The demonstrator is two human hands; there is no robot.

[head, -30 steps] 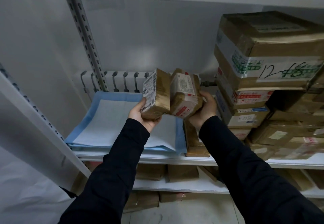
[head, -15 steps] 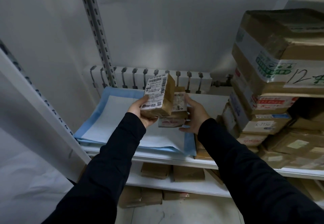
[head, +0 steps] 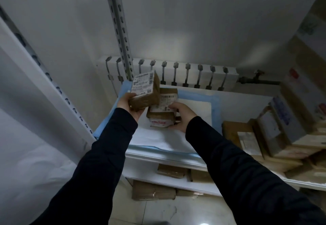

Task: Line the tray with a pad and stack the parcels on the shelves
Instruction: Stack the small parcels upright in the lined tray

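Observation:
A blue-edged white pad (head: 194, 106) lies flat on the white shelf (head: 164, 159). My left hand (head: 127, 104) grips a small brown parcel with a white barcode label (head: 145, 90), tilted above the pad's left part. My right hand (head: 181, 114) is wrapped around a second brown parcel (head: 163, 112) with a white label and red print. That parcel rests on the pad just right of the first one.
Stacked brown parcels (head: 275, 136) fill the shelf's right side. More parcels (head: 172, 171) lie on the lower shelves. A perforated metal upright (head: 120, 31) and a white radiator (head: 185, 76) stand behind the pad. A slanted shelf post (head: 44, 76) runs along the left.
Both hands have moved forward and down over the pad. The right-hand parcel went from held in the air to resting on the pad. The view has tilted downward.

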